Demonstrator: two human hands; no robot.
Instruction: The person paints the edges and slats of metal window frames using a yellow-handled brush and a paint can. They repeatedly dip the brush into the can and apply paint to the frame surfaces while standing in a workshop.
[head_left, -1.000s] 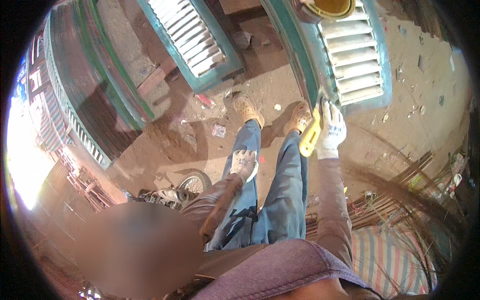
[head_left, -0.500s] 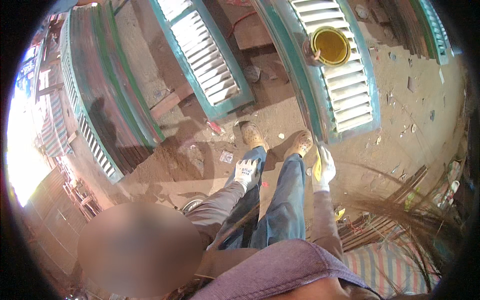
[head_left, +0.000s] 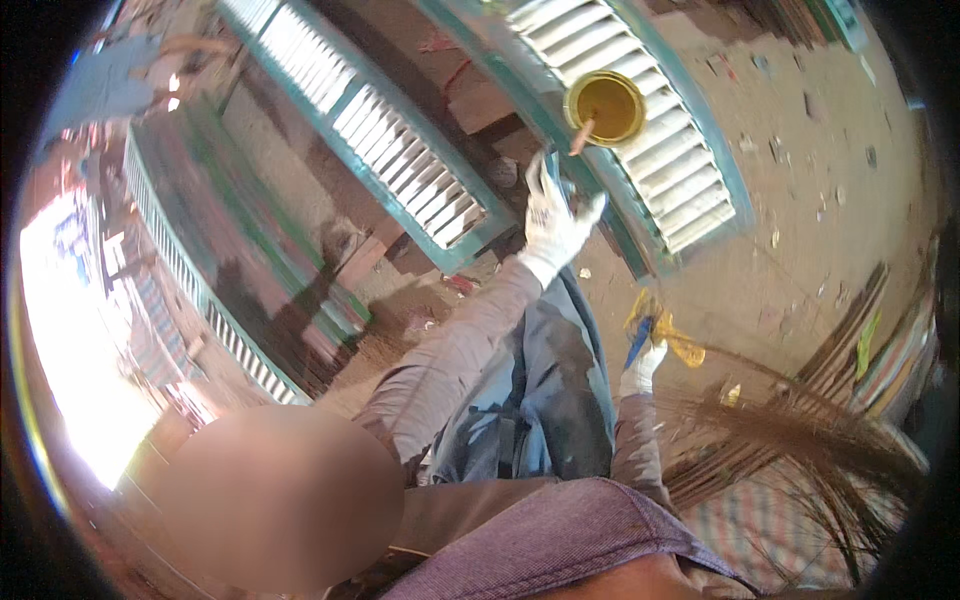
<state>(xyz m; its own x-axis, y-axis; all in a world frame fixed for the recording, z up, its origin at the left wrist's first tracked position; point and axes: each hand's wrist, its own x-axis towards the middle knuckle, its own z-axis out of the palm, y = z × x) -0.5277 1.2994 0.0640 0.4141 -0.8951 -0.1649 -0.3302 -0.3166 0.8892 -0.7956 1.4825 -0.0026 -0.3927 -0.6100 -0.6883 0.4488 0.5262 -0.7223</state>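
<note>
My left hand (head_left: 556, 222), in a white glove, reaches forward with its fingers spread at the edge of a stack of green louvred shutters (head_left: 640, 240). It holds nothing that I can see. On the shutter's pale slats stands an open round tin (head_left: 606, 108) with a yellowish inside, and a short brown handle (head_left: 582, 137) sticks out over its rim. Low on the right, my gloved right hand (head_left: 644, 368) is closed on a slim blue piece (head_left: 637, 342) with crumpled yellow plastic (head_left: 684, 347) around it; its exact kind is unclear.
A second louvred shutter (head_left: 410, 165) lies left of the tin. Further left is a tall stack of shutters (head_left: 250, 230) with green edges. Litter dots the dirt floor (head_left: 790, 180). Thin sticks and bristly fibres (head_left: 800, 420) lie at right, by a striped sheet (head_left: 770, 520).
My left hand has moved from my knee forward to the shutter stack, fingers now spread. The yellow thing at my right hand now shows spread-out plastic and a blue part. The view has shifted.
</note>
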